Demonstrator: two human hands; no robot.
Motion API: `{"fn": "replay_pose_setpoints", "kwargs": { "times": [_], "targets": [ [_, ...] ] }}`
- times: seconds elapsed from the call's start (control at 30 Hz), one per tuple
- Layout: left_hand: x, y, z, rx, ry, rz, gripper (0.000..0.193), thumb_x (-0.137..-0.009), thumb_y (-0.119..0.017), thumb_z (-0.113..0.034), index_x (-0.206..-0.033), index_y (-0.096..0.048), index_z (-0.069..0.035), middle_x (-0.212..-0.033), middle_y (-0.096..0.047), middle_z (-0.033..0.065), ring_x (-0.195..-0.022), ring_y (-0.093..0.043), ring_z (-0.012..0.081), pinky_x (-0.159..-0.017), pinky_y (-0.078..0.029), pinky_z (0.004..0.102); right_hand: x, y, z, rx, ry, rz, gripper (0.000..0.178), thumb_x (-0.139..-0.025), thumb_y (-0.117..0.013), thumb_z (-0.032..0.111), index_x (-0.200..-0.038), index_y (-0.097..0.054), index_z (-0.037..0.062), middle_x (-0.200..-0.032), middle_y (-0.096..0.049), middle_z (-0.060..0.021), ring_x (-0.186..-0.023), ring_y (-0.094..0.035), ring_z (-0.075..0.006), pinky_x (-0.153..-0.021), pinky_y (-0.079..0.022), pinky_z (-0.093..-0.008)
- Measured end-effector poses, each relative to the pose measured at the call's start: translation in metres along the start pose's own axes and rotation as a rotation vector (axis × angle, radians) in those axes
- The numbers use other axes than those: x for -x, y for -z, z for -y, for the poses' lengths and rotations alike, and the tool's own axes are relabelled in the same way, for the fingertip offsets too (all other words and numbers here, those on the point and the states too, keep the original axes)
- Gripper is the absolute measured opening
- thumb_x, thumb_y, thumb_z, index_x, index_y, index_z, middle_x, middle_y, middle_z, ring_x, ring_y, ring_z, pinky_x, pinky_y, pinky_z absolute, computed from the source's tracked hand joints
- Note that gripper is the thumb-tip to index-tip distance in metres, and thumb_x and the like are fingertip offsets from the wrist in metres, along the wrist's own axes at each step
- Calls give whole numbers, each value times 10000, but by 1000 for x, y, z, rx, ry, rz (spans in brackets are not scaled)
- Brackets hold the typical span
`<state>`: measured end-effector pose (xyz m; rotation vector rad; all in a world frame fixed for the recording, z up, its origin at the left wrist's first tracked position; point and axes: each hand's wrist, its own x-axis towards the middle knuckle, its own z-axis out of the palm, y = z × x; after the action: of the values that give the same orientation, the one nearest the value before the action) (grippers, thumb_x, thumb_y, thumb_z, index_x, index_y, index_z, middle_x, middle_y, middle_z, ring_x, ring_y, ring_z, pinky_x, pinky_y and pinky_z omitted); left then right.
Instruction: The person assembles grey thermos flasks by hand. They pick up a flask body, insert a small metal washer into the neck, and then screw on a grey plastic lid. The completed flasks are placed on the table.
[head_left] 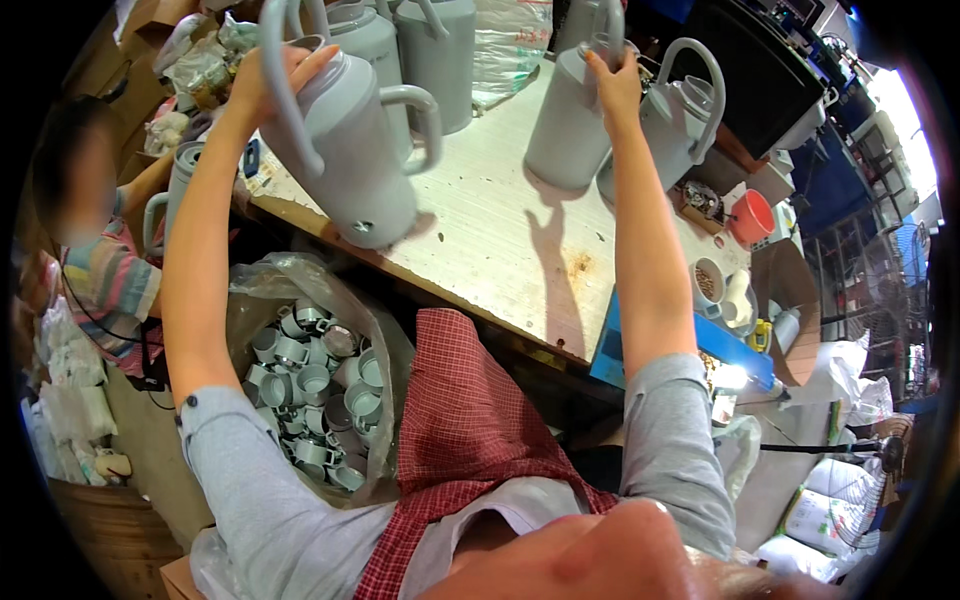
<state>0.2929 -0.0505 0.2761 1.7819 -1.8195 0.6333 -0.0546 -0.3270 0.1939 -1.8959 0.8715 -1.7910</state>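
Note:
A large grey plastic jug [352, 150] leans at the near left edge of the table, its carry handle swung up and a side handle on its right. My left hand [275, 85] is closed round the neck of this jug, fingers over the rim. Farther right, another grey jug [565, 130] stands on the table. My right hand [617, 90] grips it near the top, by the neck and the raised carry handle. Just right of it is a third grey jug [655, 135] with its handle up. Both jugs' mouths are partly hidden by my fingers.
More grey jugs [435, 65] stand at the back of the pale table [480, 230]. Below its edge, a plastic bag [385, 320] holds many small grey cups. A blue tool [640, 345], a red bowl [752, 215] and a cup of small parts [706, 282] are at right. Another person [110, 270] sits at left.

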Motion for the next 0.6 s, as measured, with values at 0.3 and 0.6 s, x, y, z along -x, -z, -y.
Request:
{"fn": "replay_pose_setpoints", "kwargs": {
  "times": [0.3,0.6],
  "targets": [
    [9,-30,-5,437,252,-750,256,-941,-553,-244,-1012,-639,-14,-1010,-649,142,-932,-608,236,-842,-476,358,62,118,116,-658,-114,-6,249,-989,-535,247,-1073,-640,37,-685,-501,28,-555,-431,-41,-466,-321,-217],
    [153,-111,-289,1854,81,485,780,-873,-450,-680,-1136,-604,37,-1284,-530,213,-1212,-519,311,-1010,-416,430,228,179,146,-170,-317,367,303,-907,-629,171,-1179,-638,39,-1027,-622,-98,-756,-606,-164,-696,-484,-283]
  ]
}}
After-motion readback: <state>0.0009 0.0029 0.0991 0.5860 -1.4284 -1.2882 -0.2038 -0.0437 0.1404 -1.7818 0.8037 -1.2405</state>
